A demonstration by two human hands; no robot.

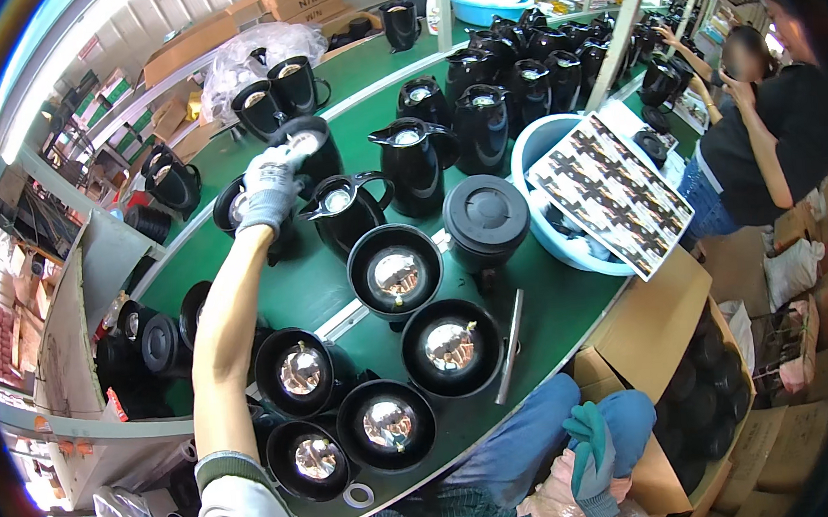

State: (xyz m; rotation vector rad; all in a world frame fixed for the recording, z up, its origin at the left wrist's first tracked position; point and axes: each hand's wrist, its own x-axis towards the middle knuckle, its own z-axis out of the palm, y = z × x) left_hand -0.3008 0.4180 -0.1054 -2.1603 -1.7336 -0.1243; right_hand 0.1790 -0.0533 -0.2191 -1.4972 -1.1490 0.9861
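Observation:
My left hand [272,184], in a grey glove, reaches over the green table and is closed on a black thermal jug [318,142], its round silvery end facing up. Another black jug [228,206] is partly hidden behind that hand. Just to the right stands a black jug with spout and handle [342,215]. Nearer me, several upturned jug bodies [387,426] show round mirror-like liners inside. My right hand [591,462], gloved in grey and teal, is over my lap beside pink plastic [551,499]; its fingers are extended, with nothing visible in them.
A metal tube [511,348] and a stack of black round discs [486,217] lie on the table [290,277]. A patterned sheet [611,192] rests across a blue basin [525,155]. An open carton [644,324] holds black parts. Another person [761,138] is at the right.

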